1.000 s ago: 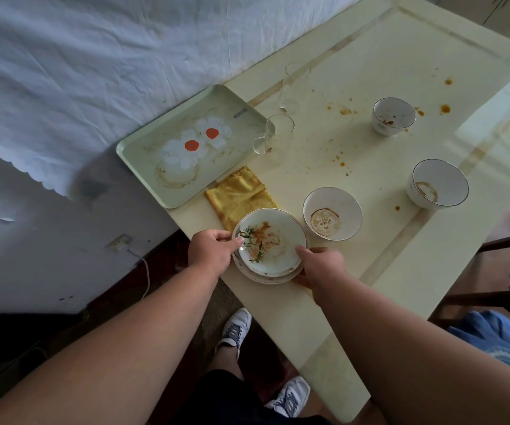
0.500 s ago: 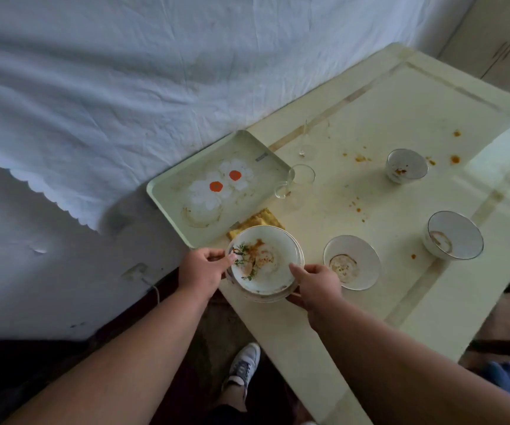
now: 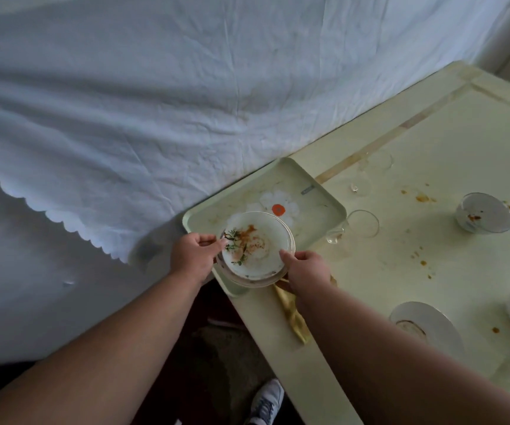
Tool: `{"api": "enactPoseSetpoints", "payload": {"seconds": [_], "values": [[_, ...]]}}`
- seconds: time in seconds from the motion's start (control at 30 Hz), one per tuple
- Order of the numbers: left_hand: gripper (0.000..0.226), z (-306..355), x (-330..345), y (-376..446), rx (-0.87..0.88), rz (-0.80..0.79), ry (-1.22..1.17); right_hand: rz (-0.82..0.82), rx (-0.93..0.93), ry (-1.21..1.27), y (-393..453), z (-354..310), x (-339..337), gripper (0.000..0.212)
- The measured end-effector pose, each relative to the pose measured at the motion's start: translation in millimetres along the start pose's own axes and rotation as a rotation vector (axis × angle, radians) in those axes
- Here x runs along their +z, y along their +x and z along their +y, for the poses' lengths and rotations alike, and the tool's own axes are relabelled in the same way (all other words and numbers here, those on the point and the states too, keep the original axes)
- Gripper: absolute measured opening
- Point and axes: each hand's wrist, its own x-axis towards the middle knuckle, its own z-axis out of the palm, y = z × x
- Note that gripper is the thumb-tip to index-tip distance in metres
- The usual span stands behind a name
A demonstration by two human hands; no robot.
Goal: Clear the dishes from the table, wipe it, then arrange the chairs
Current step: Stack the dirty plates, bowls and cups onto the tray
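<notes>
My left hand [image 3: 193, 256] and right hand [image 3: 306, 269] pinch opposite rims of the stacked dirty plates [image 3: 255, 247], held over the near end of the flowered tray [image 3: 324, 199] on the desk [image 3: 449, 148]. My right arm hides most of the yellow cloth [image 3: 293, 314]; whether the plates touch the tray I cannot tell.

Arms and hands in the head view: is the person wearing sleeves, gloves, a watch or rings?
Both forearms are bare right down to the frame's edge, with no sleeves in sight. The left hand and the right hand are gloveless. No watch, bracelet or ring shows on the wrists or fingers. Below, a white and grey sneaker is worn on one foot.
</notes>
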Motion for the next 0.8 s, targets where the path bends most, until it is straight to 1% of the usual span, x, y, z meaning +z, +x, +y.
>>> {"api": "enactPoseSetpoints", "payload": {"seconds": [0.1, 0.2, 0.3, 0.43, 0.53, 0.63, 0.73, 0.8], "values": [[0.023, 0, -4, 34, 0.011, 0.028, 0.030, -0.013, -0.003, -0.035, 17, -11, 28, 0.021], [0.022, 3, -7, 59, 0.044, 0.049, 0.103, -0.023, 0.007, -0.030, 34, -15, 50, 0.023], [0.020, 2, -9, 80, 0.056, 0.050, 0.167, -0.020, 0.011, -0.075, 46, -18, 66, 0.025], [0.016, 4, -14, 91, 0.046, 0.074, 0.220, -0.022, 0.004, -0.086, 56, -20, 82, 0.021], [0.014, 5, -16, 96, 0.054, 0.097, 0.285, -0.027, -0.022, -0.138, 62, -19, 90, 0.018], [0.012, 6, -15, 97, 0.064, 0.113, 0.336, -0.014, -0.027, -0.194, 67, -17, 95, 0.018], [0.010, 10, -11, 96, 0.080, 0.115, 0.407, -0.015, -0.022, -0.239, 70, -16, 96, 0.024], [0.012, 12, -9, 96, 0.072, 0.113, 0.433, -0.026, -0.015, -0.255, 68, -19, 92, 0.020]]}}
